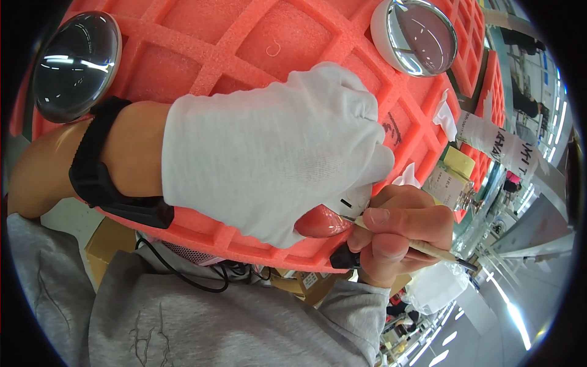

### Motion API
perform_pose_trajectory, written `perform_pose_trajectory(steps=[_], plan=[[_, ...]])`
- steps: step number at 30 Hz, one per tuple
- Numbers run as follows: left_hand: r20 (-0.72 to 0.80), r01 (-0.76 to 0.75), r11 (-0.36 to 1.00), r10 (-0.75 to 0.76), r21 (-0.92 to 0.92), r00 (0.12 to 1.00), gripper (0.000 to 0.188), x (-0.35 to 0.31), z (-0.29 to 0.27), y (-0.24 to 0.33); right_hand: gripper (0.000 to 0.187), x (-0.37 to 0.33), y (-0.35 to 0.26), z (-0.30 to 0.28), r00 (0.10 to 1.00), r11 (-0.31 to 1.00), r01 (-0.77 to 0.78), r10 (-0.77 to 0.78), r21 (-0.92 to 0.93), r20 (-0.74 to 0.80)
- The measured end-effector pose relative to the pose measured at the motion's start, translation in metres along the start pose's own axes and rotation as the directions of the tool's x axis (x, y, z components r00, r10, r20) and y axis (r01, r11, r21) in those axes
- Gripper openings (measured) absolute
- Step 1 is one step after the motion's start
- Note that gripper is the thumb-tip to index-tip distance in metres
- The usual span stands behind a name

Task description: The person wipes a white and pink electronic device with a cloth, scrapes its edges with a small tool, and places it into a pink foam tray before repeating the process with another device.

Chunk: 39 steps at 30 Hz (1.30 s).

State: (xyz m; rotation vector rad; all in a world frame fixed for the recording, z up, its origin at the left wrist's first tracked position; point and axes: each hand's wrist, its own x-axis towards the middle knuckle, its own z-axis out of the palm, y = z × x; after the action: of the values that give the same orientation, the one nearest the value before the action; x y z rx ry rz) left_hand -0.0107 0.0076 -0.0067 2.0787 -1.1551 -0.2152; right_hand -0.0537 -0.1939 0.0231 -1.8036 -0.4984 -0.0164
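My left hand (281, 153), in a white knit glove, curls round a shiny glass lens (324, 222) whose reddish face shows below the fingers. A pale frosted-looking rim with a small black mark shows beside that face. My bare right hand (400, 229) pinches a thin pale brush-like stick (431, 249) with a dark rear end. Its front end points at the lens edge; whether it touches I cannot tell. Under the left hand lies a red foam tray (284, 40) with square pockets. A domed glass lens (78, 66) rests at the far left, another thick lens (422, 38) at the far right.
A small glass bottle with a yellowish cap (458, 162) stands right of the tray. White tissue scraps (446, 116) lie on the tray's right edge, near a taped roll (498, 140). Cardboard boxes (110, 248) and a black cable (183, 278) sit below the tray's near edge.
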Motion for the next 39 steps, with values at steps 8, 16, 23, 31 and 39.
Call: perform_pose_trajectory(steps=[8,16,23,31,39], plan=[[0.022,-0.001,1.000,0.001,-0.001,1.000,0.055,0.001,0.000,-0.001,0.042,0.002,0.004,-0.002,0.988,0.988,0.137,-0.131,-0.067,0.081],[0.088,0.026,1.000,-0.025,-0.008,0.996,0.062,0.000,-0.004,0.001,0.029,0.000,0.013,0.004,0.984,0.974,0.179,-0.175,0.136,-0.042],[0.122,0.030,0.999,-0.026,-0.034,0.992,0.063,0.001,0.001,-0.007,0.027,0.002,0.015,0.005,0.978,0.971,0.207,-0.203,0.123,-0.044],[0.107,0.012,0.998,-0.006,-0.054,0.994,0.063,0.004,0.003,-0.007,0.027,0.003,0.017,0.007,0.975,0.952,0.217,-0.201,0.214,-0.095],[0.080,0.015,0.998,-0.010,-0.063,0.997,0.063,0.001,-0.001,-0.008,0.026,0.002,0.015,0.008,0.981,0.961,0.187,-0.172,0.201,-0.089]])
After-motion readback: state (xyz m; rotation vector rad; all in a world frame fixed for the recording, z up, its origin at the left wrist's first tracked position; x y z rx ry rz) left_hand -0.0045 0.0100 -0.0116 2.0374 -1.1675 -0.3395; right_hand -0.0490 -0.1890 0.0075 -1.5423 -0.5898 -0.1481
